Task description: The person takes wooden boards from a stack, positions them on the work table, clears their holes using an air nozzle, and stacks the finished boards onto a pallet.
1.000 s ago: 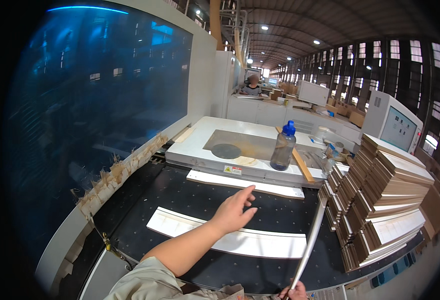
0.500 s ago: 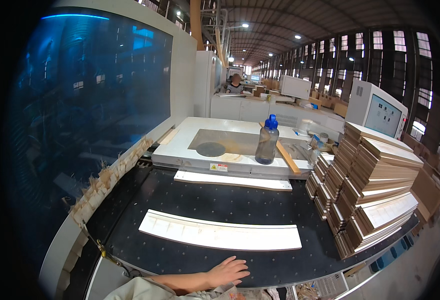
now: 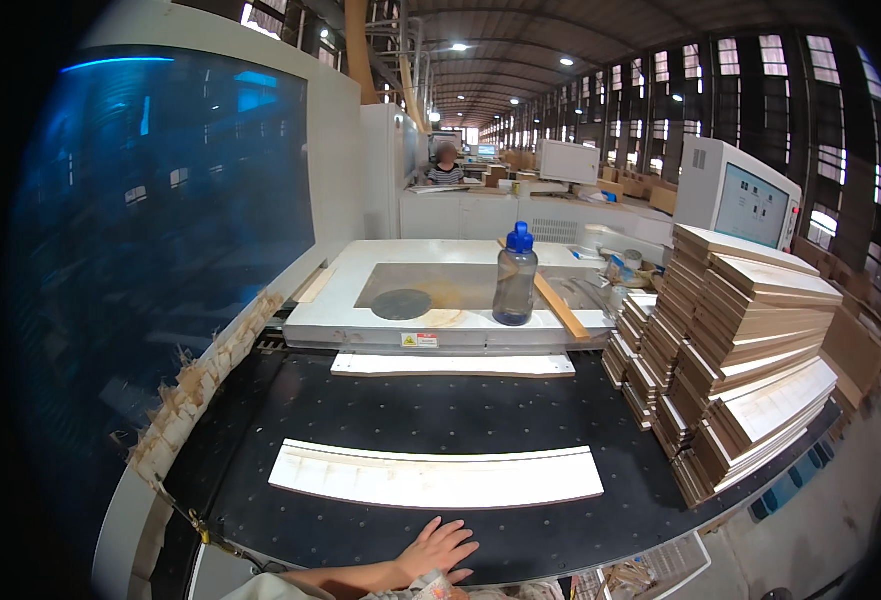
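My left hand rests palm down near the front edge of the black machine bed, fingers spread and nothing in them. Just beyond the fingertips lies a long, gently curved white board with a thin groove along its far edge; hand and board are apart. Farther off, a narrower white strip lies along the front of the pale worktop. My right hand is out of the picture.
Stacked white-faced boards stand high on the right. A water bottle with a blue cap and a wooden strip sit on the white worktop. A brush-edged machine hood borders the left. Far back is another person.
The whole view has turned slightly, so the scene sits a little left and the curved board looks more level. My left hand stays open near the bed's front edge.
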